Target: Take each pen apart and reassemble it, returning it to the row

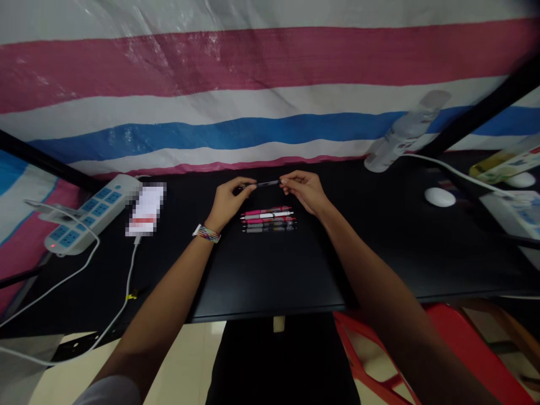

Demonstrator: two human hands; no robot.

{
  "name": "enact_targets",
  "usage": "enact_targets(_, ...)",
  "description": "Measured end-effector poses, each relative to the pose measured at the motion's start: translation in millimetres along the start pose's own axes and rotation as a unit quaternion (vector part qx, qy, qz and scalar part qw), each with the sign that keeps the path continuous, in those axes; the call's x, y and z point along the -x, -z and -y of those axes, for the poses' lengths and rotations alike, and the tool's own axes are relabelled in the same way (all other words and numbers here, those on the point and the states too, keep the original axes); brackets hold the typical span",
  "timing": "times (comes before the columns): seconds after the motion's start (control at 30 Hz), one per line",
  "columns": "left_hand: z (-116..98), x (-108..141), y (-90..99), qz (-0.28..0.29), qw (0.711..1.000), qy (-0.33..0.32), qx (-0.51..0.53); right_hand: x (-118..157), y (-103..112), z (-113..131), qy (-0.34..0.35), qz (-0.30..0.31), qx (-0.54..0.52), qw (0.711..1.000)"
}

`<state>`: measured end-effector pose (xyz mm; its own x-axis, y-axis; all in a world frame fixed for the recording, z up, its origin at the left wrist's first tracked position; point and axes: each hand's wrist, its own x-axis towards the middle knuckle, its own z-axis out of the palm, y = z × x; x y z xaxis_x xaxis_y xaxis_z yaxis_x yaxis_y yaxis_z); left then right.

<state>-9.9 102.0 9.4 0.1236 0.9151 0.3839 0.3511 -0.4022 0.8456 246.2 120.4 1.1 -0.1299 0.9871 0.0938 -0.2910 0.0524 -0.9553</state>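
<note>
A dark, partly clear pen (268, 184) lies level between my two hands, over the far part of the black desk. My left hand (230, 198) pinches its left end between thumb and fingers; a woven multicoloured band circles that wrist. At the pen's right end, the thumb and fingertips of my right hand (304, 190) are closed on it. Just nearer to me, several pens lie side by side on the desk: red ones (265, 211), a white one (270, 215) and dark clear ones (269, 229). Fingers hide both ends of the held pen.
On the left stand a power strip (95, 211) and a blurred-out phone (146, 209) with a white cable (131, 270). To the right are a clear bottle (400, 135), a white mouse (440, 197) and a bottle of yellow liquid (502, 160). A striped sheet (270, 56) hangs behind the desk (270, 281).
</note>
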Motion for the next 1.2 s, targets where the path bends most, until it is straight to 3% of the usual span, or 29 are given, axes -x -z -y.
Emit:
enact_targets(0.23,-0.4,-3.0,1.1,-0.019,1.0,-0.005,-0.007,0.4,1.5,0.5,0.007,0.021,0.0,1.0)
enact_targets(0.63,1.2,-5.8,0.9,-0.038,0.998,-0.023,0.036,-4.5,3.4,-2.9,0.009,0.007,-0.022,1.0)
enact_targets(0.83,2.1,-6.0,0.7,-0.049,0.998,-0.012,0.047,-6.1,5.5,-3.7,0.013,0.011,-0.041,0.999)
enact_targets(0.97,4.2,-5.5,2.7,-0.04,0.999,0.001,0.001,-6.7,6.2,-3.6,0.013,0.011,-0.039,0.999)
enact_targets(1.2,10.1,-5.3,2.1,-0.074,0.997,0.017,0.011,-4.1,2.4,-0.5,0.021,-0.005,-0.019,1.0)
